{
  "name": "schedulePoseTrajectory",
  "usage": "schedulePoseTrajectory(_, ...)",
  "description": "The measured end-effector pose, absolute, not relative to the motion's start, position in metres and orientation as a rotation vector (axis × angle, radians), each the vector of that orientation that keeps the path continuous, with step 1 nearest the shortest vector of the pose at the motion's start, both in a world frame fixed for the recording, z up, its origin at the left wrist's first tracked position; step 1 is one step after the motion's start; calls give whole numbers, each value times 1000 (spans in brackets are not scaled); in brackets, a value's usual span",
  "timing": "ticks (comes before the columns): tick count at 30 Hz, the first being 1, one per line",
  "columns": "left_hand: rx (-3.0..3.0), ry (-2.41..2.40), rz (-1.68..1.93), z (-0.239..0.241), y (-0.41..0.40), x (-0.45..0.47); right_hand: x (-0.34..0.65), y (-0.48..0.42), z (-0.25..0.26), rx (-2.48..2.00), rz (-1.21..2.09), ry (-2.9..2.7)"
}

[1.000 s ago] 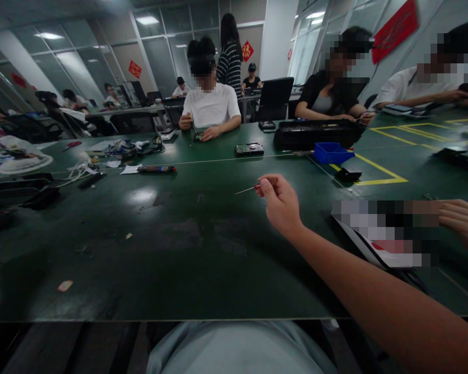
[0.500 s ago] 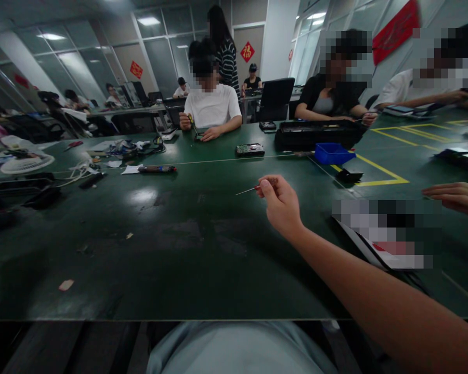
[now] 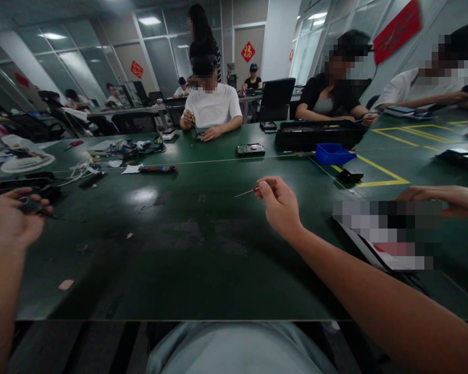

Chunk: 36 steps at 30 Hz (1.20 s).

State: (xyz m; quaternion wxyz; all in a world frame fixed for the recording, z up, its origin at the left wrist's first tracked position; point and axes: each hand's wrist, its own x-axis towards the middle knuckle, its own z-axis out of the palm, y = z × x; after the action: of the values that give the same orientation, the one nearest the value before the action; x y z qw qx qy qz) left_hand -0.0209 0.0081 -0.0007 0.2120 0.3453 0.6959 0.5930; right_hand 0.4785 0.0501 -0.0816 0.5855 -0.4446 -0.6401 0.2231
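My right hand (image 3: 280,206) hovers over the middle of the green table (image 3: 187,244), fingers pinched on a thin screwdriver (image 3: 246,192) with a red handle, its metal tip pointing left. My left hand (image 3: 10,221) has come in at the left edge, fingers curled round a small dark object (image 3: 31,206) that I cannot make out. It is just in front of a black device (image 3: 19,187) lying at the table's left side.
A co-worker's hand (image 3: 444,200) reaches in from the right beside a blurred flat item (image 3: 386,234). Further back lie a hard drive (image 3: 249,150), a blue bin (image 3: 333,154), a black tray (image 3: 315,134), cables and tools (image 3: 132,150). Several people sit across the table.
My left hand has entered from the left, closed on a small dark object. My right hand has hardly moved. The co-worker's hand on the right shifted. A standing person behind walked left.
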Motion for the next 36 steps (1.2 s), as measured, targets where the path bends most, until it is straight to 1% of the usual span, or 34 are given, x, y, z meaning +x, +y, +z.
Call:
schedulePoseTrajectory(2,870,1808,1780,-1,21,-2,479,50,-81,-1041,525,-1495)
schedulePoseTrajectory(5,1009,1633,1716,0,37,48,479,50,-80,-1036,543,-1495)
schedulePoseTrajectory(8,1229,1510,1524,-3,48,105,479,49,-80,-1029,546,-1498)
schedulePoseTrajectory(14,1469,1414,1208,-17,50,205,478,48,-79,-1020,552,-1509)
schedulePoseTrajectory(20,1655,1296,926,-34,35,278,479,49,-78,-1096,486,-1516)
schedulePoseTrajectory(26,1937,1316,698,-80,33,290,478,48,-76,-1226,357,-1595)
schedulePoseTrajectory(29,2066,1348,656,-97,38,284,477,47,-77,-1231,354,-1672)
schedulePoseTrajectory(36,2309,1261,731,-102,53,272,475,46,-80,-1171,482,-1619)
